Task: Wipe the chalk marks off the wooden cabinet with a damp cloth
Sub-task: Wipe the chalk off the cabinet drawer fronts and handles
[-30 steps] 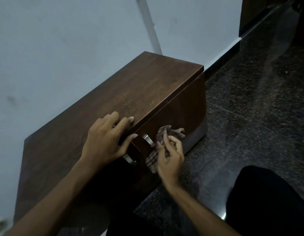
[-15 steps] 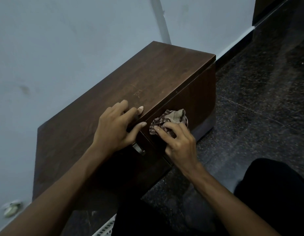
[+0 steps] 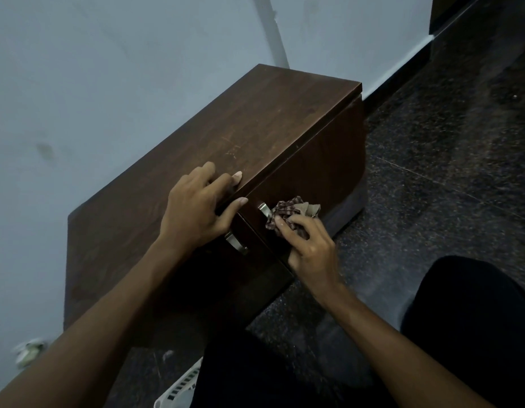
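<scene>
Our left hand (image 3: 196, 210) braces on the top front edge of the wooden cabinet (image 3: 255, 128), fingers spread, its grip holding nothing. Faint chalk marks (image 3: 233, 150) lie on the top just beyond it, and we risk missing them. Our right hand (image 3: 309, 245) bunches the damp cloth (image 3: 287, 212) against the cabinet front beside a metal handle (image 3: 264, 209), where it may snag.

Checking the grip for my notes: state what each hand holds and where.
The right hand holds the bunched checked cloth by its near end, against the cabinet front. The left hand holds nothing; it rests on the cabinet's top edge.
</scene>
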Action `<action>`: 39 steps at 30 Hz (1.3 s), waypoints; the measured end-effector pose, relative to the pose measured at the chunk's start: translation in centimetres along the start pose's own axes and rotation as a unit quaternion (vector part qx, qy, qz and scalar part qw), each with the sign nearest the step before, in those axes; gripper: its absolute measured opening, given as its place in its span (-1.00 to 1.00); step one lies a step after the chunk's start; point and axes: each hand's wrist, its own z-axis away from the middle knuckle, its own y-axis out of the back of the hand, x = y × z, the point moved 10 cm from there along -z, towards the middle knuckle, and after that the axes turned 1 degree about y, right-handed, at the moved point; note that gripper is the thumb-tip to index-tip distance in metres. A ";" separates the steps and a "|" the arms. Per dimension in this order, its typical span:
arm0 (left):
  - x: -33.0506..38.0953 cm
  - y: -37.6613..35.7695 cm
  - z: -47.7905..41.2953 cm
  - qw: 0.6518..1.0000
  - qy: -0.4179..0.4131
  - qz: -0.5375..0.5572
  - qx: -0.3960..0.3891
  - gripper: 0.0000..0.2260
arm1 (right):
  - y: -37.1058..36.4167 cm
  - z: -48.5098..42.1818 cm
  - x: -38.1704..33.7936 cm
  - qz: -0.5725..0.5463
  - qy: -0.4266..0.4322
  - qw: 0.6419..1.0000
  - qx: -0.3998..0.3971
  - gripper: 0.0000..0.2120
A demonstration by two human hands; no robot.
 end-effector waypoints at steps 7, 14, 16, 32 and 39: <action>0.2 0.2 0.1 1.000 -0.001 -0.005 0.011 -0.70 | -0.6 0.2 2.8 -0.201 -0.224 0.953 0.041 -0.59; 0.0 -0.1 0.0 1.000 0.001 0.002 0.008 -0.70 | 0.2 -0.7 0.3 -0.239 -0.250 0.933 0.100 -0.65; 0.0 0.0 0.0 1.000 0.001 0.001 0.009 -0.70 | -1.6 1.2 1.7 -0.242 -0.307 0.919 0.059 -0.69; 0.0 0.0 0.1 1.000 -0.005 0.002 0.017 -0.69 | -3.6 2.8 3.2 -0.291 -0.399 0.866 0.076 -0.68; 0.1 0.0 0.1 1.000 -0.008 -0.001 0.018 -0.69 | -1.8 -0.3 2.6 -0.267 -0.325 0.905 0.057 -0.56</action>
